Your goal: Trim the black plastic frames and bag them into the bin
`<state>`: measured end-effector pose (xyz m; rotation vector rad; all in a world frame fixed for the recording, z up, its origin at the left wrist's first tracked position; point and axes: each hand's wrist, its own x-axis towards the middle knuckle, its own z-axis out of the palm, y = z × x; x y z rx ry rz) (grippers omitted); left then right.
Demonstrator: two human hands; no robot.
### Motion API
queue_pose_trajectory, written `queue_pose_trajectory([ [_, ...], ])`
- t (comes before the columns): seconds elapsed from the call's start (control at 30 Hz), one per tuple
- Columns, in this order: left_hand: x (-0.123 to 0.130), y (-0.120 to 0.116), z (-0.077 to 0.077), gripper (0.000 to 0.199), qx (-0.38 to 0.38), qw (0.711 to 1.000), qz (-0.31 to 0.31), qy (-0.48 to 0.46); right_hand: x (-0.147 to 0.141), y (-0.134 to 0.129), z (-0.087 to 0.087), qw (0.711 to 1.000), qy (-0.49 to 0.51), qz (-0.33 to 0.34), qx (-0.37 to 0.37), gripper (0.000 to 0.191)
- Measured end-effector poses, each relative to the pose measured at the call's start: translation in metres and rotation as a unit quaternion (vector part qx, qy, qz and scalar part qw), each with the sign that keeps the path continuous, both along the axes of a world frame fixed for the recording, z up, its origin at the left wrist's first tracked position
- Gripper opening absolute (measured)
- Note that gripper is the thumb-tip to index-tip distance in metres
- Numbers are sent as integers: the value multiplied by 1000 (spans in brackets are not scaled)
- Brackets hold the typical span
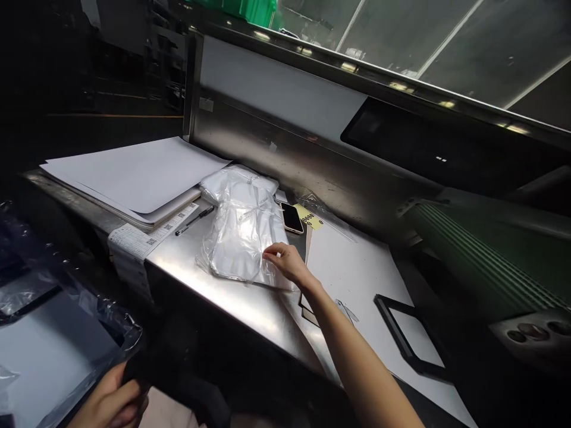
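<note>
A stack of clear plastic bags [241,232] lies on the metal table, tied across its middle. My right hand [284,261] reaches over the right edge of the stack, thumb and fingertips pinched together at the plastic. At the lower left, my left hand [113,398] is curled around something dark that I cannot make out. A phone [292,218] rests right of the bags, beside a yellow label [308,216]. On the other side of the bags is a black pen [194,220].
Large white sheets [138,172] are stacked at the table's left end. Printed labels [134,241] hang over the front edge. A black frame [413,336] lies on white board [357,261] at the right, near a green ribbed machine part [491,255]. A plastic-lined container [53,351] stands lower left.
</note>
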<state>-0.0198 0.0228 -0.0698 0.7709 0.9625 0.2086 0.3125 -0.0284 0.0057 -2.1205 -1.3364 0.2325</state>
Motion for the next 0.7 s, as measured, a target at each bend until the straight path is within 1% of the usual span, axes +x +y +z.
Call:
queue_pose_trajectory([
  [0.1, 4, 0, 4, 41, -29, 999, 1, -22, 3, -13, 9, 990, 54, -97, 82, 22],
  [0.17, 7, -2, 10, 43, -43, 998, 6, -48, -1, -28, 14, 972, 100, -161, 142, 24],
  [0.23, 12, -6, 18, 39, -51, 997, 4, -55, -14, -45, 18, 952, 164, -191, 177, 25],
  [0.3, 19, -12, 27, 34, -53, 997, -21, -55, -39, -61, 18, 936, 239, -186, 181, 25],
  [0.33, 24, -16, 31, 34, -52, 996, -43, -62, -55, -68, 16, 928, 276, -178, 176, 25],
  [0.43, 43, -31, 42, 39, -45, 986, -111, -116, -109, -84, 7, 907, 360, -155, 155, 26],
  [0.5, 55, -40, 46, 39, -45, 979, -139, -142, -144, -91, 0, 898, 391, -145, 140, 26],
  [0.57, 62, -46, 48, 36, -50, 975, -157, -151, -172, -99, -8, 895, 406, -137, 127, 24],
  [0.63, 63, -49, 48, 31, -53, 972, -176, -149, -192, -107, -17, 892, 414, -134, 126, 21],
  [0.7, 57, -50, 47, 25, -57, 969, -197, -136, -205, -115, -27, 884, 425, -138, 136, 20],
])
